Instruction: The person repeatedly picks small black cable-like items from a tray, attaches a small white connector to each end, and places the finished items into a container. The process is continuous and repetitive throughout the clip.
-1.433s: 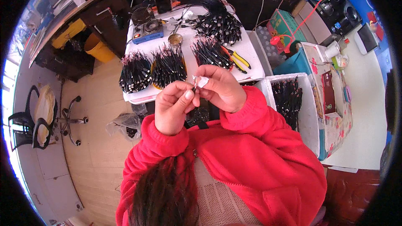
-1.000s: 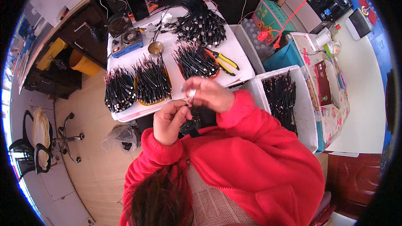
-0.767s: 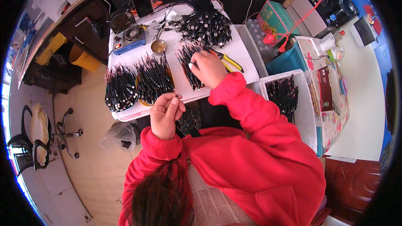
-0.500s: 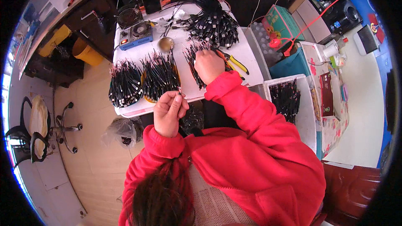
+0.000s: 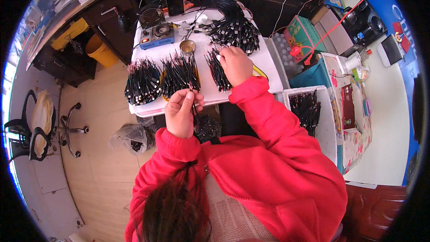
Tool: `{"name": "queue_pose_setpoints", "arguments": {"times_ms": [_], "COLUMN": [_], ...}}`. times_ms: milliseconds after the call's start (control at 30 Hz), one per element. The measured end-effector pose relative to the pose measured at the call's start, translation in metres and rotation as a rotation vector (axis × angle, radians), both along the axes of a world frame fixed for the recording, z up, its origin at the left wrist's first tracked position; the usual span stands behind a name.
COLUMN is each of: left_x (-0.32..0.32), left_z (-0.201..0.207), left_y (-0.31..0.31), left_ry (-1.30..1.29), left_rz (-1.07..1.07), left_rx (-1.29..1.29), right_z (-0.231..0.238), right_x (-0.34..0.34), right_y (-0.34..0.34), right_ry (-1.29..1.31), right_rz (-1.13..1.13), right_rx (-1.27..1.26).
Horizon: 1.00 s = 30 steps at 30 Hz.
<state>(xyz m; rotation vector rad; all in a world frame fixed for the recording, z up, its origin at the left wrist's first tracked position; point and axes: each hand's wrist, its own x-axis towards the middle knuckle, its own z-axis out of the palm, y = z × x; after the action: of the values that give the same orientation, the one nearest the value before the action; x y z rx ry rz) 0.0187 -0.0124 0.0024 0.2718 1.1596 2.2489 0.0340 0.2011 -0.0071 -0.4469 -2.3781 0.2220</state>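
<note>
My left hand (image 5: 181, 113) is closed at the table's near edge, thumb and fingers pinching a thin black cable (image 5: 195, 113) that hangs down beside the palm. My right hand (image 5: 237, 65) is curled over the right-hand bundle of short black cables (image 5: 217, 71). A small white spot shows at its fingertips; what they hold, if anything, is hidden. Two more bundles lie to the left: a leftmost cable bundle (image 5: 142, 83) and a middle cable bundle (image 5: 178, 75), with reddish wire ends facing away. Yellow-handled pliers (image 5: 260, 72) lie partly covered by my right hand and sleeve.
Behind the bundles stand a blue soldering unit (image 5: 156, 38), a small round tin (image 5: 187, 46) and an upright phone (image 5: 174, 0). A large pile of black USB cables (image 5: 235, 31) covers the far right. Beside the table, a white foam box (image 5: 323, 127) contains more cables.
My right hand has shifted slightly right and away from me, covering more of the pliers. My left hand remains near the table edge; more of its cable now hangs below. The view has shifted slightly.
</note>
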Motion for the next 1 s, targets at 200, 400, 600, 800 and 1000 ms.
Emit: {"name": "queue_pose_setpoints", "arguments": {"times_ms": [200, 400, 600, 800, 1000], "left_x": [0.004, 0.019, 0.025, 0.033, 0.035], "left_z": [0.02, 0.03, 0.029, 0.032, 0.037], "left_y": [0.014, 0.019, 0.019, 0.019, 0.015], "left_ry": [0.037, 0.122, 0.209, 0.314, 0.349], "left_rz": [0.037, 0.034, 0.058, 0.038, -0.077], "left_rx": [0.093, 0.198, 0.093, -0.014, -0.09], "right_z": [0.046, 0.051, 0.05, 0.066, 0.069], "right_x": [0.049, 0.076, 0.082, 0.088, 0.084], "right_y": [-0.038, -0.067, -0.073, -0.065, -0.06], "right_ry": [0.006, 0.017, 0.046, 0.119, 0.166], "right_rz": [0.503, 0.661, 0.648, 0.563, 0.667], "right_rx": [-0.764, -1.084, -0.931, -0.754, -1.12]}}
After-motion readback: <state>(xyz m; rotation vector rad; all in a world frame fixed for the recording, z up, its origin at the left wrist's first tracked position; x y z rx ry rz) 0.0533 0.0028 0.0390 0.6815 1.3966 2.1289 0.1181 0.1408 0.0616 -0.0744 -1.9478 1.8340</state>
